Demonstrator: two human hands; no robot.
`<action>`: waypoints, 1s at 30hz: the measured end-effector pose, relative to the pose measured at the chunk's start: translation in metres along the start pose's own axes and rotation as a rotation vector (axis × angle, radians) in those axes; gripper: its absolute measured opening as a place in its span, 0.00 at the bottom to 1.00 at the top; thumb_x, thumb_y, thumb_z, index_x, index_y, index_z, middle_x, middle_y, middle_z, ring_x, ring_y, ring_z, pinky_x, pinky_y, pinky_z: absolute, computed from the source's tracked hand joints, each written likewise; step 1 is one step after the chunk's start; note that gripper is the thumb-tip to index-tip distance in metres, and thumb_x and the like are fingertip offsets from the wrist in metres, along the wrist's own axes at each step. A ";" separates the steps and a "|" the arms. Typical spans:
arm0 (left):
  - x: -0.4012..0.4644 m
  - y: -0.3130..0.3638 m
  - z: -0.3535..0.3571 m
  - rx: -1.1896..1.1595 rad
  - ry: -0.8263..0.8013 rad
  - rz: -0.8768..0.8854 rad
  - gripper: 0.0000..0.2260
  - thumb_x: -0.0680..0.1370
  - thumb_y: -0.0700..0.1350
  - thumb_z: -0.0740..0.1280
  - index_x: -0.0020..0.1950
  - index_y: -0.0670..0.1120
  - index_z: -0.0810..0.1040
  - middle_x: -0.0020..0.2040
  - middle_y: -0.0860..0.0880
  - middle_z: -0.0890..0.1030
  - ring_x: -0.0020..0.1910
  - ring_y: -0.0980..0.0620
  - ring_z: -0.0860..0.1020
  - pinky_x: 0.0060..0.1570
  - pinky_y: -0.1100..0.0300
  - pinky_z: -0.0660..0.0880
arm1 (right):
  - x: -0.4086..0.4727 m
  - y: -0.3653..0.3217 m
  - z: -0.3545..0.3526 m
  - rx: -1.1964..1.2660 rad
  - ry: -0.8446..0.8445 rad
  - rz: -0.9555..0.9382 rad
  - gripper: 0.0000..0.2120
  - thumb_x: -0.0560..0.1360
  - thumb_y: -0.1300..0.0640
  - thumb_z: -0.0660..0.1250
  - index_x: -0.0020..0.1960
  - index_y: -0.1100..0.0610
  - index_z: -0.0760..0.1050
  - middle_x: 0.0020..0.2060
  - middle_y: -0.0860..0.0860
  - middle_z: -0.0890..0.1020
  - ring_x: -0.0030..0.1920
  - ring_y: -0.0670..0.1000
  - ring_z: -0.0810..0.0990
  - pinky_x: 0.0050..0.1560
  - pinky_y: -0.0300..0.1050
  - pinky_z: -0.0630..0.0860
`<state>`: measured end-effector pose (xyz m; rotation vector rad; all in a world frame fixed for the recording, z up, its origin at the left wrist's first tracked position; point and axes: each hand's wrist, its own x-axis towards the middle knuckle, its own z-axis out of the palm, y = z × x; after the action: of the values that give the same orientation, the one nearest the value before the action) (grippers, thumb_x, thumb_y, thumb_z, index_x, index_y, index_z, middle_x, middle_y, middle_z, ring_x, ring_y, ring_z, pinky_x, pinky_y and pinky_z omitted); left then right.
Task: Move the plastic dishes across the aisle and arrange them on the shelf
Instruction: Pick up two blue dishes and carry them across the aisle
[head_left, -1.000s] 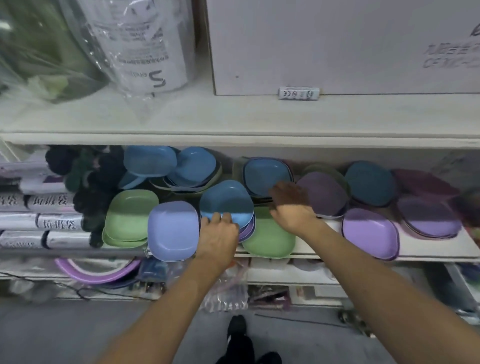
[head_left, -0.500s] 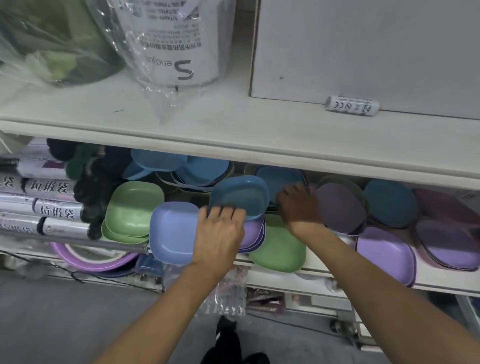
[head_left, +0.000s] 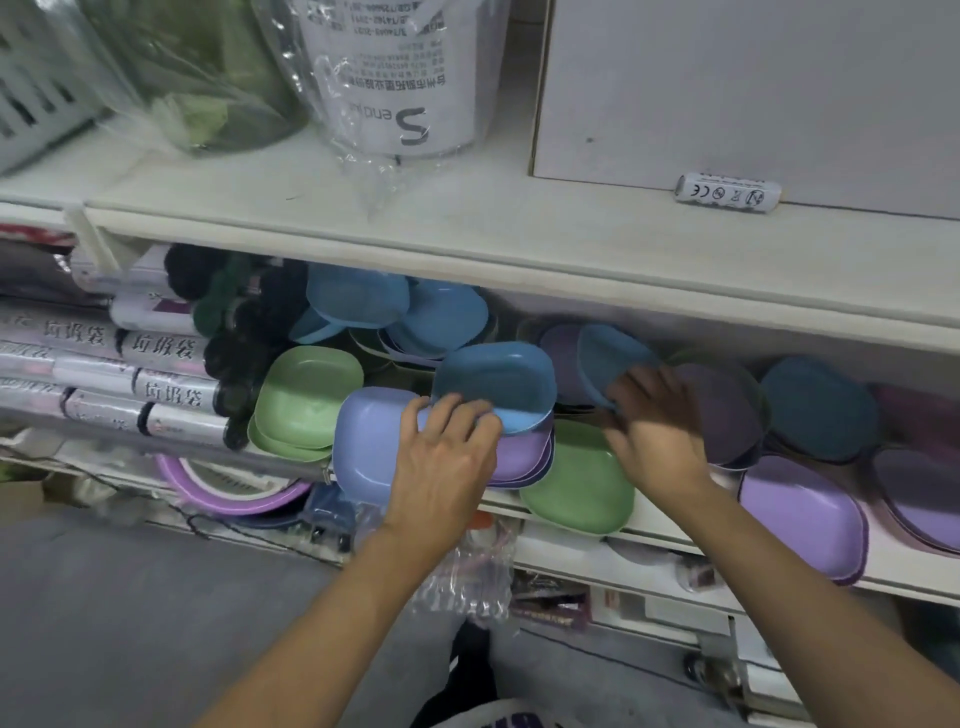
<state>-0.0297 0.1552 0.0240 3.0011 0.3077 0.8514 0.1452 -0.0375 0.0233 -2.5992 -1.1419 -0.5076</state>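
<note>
Reaching into the lower shelf (head_left: 675, 530), you had your left hand (head_left: 441, 467) curled over the near rim of a blue dish (head_left: 498, 382) that sat tilted on top of a small purple stack (head_left: 522, 457), fingers bent over the edge and apparently clamped on it. Your right hand (head_left: 654, 431) was blurred, its fingers spread against the edge of a second blue dish (head_left: 608, 358) standing further back; whether they actually pinched it, you could not tell from this view. The dishes lay crowded along the shelf, a lilac dish (head_left: 371, 441) just beside your left hand and a green dish (head_left: 579, 483) hanging over the front lip between your wrists. They looked thin, stiff and light, probably slick, and likely to slide off each other, so a grip on the raised rim, thumb beneath, seemed the safest hold.
</note>
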 end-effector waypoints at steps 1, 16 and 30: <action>-0.004 0.003 -0.002 0.016 -0.023 -0.017 0.06 0.75 0.38 0.71 0.49 0.47 0.79 0.54 0.49 0.83 0.58 0.43 0.79 0.60 0.44 0.70 | -0.003 -0.003 -0.003 0.020 0.000 -0.015 0.10 0.69 0.61 0.75 0.45 0.57 0.73 0.43 0.56 0.75 0.45 0.60 0.70 0.43 0.54 0.66; -0.150 0.004 -0.092 0.186 0.027 -0.275 0.09 0.74 0.36 0.73 0.53 0.45 0.81 0.49 0.50 0.85 0.58 0.46 0.83 0.62 0.42 0.72 | -0.067 -0.109 -0.043 0.198 0.056 -0.404 0.05 0.74 0.55 0.70 0.46 0.54 0.75 0.45 0.50 0.76 0.48 0.57 0.74 0.51 0.54 0.66; -0.268 -0.163 -0.162 0.266 0.025 -0.602 0.08 0.81 0.43 0.62 0.53 0.45 0.79 0.39 0.48 0.79 0.48 0.42 0.82 0.60 0.41 0.72 | -0.054 -0.344 0.007 0.299 -0.017 -0.724 0.03 0.75 0.57 0.68 0.47 0.54 0.75 0.46 0.50 0.76 0.48 0.55 0.75 0.53 0.54 0.69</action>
<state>-0.3675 0.2569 0.0135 2.8231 1.3295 0.8238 -0.1438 0.1565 0.0263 -1.8899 -1.9866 -0.4001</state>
